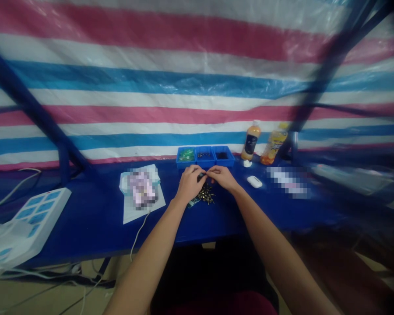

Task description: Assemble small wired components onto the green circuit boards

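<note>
My left hand (191, 183) is closed around a small dark part (201, 176), mostly hidden by the fingers. Close beside it, my right hand (222, 176) pinches at the same spot with thumb and forefinger; whatever lies between those fingertips is too small to name. Just below both hands a heap of small brass-coloured metal pieces (206, 195) lies on the blue table (170, 223). A small clear bag (193, 202) pokes out at the heap's left edge. Behind the hands stand three joined blue bins: green pieces in the left bin (186, 164), small parts in the middle bin (206, 163), dark parts in the right bin (224, 162).
Two drink bottles, one dark-labelled (251, 143) and one yellow-capped (274, 145), stand at the back right. A white case (255, 182) lies before them. Left are white papers (131, 216) with a cable (138, 232) and a large power strip (49, 214). Striped sheeting (151, 98) hangs behind.
</note>
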Demonstrator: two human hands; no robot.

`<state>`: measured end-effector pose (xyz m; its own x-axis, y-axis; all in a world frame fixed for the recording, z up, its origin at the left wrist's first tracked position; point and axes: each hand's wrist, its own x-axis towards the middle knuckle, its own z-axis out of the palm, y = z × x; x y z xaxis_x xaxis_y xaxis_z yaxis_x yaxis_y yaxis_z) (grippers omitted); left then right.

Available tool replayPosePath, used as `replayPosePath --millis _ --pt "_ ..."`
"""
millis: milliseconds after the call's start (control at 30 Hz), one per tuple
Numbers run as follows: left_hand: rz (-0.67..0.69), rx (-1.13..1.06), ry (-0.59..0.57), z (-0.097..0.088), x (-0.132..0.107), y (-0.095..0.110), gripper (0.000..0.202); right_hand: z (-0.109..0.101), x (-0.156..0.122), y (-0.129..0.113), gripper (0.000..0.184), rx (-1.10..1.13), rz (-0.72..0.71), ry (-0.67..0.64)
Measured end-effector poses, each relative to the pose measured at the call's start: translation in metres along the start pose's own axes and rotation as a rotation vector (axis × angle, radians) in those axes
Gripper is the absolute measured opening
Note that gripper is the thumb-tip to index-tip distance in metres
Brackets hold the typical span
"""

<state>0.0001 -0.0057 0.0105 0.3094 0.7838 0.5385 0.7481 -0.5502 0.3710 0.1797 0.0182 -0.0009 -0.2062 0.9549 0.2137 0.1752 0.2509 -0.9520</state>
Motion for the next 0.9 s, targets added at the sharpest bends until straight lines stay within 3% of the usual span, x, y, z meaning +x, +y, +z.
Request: replayPosePath --millis 233,600,767,900 --pt "0.008 -0.057 0.007 0.000 0.000 0.000 0.025 -0.001 0.000 -0.005 0.031 -0.066 0.033 0.006" --pt "-0.051 -0.072 0.012 -0.002 0.001 0.002 0.023 0.000 0.002 -0.001 0.027 -0.005 -0.054 -0.021" --pt "-0.075 -0.088 0.034 -0.001 0.001 0.001 0.028 -0.008 0.006 0.005 0.032 0.046 -0.045 0.101" --pt "-0.092 -0.104 0.023 0.001 0.001 -0.001 0.024 -0.016 0.006 0.005 0.032 0.058 0.095 0.234"
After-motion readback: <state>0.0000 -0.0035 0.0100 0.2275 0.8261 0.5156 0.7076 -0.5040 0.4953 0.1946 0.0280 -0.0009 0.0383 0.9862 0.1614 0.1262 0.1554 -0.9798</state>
